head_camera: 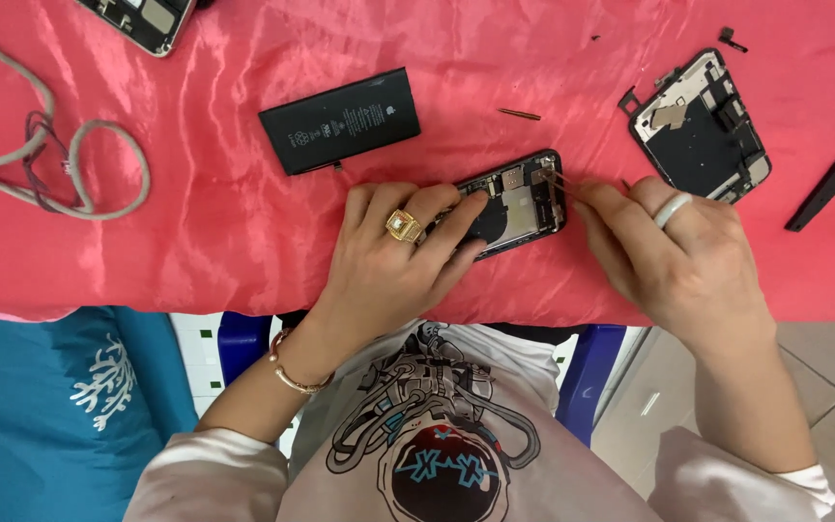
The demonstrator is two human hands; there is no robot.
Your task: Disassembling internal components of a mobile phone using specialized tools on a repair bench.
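On the red cloth (195, 222) — a black battery (340, 120) far centre, grey cable (70, 155) left, another opened phone (700, 126) far right — a small screw (519, 114) between

A single head-worn camera looks steeply down, close over the glossy red cloth-covered table (195, 222) and the wearer's lap.

A makeshift phone-repair bench is operating here: a tabletop (215, 222) draped in red satin cloth is carrying an opened smartphone chassis (514, 203), a removed black battery (339, 120), a second stripped phone frame (700, 128), loose screws and a coiled grey cable (70, 169).
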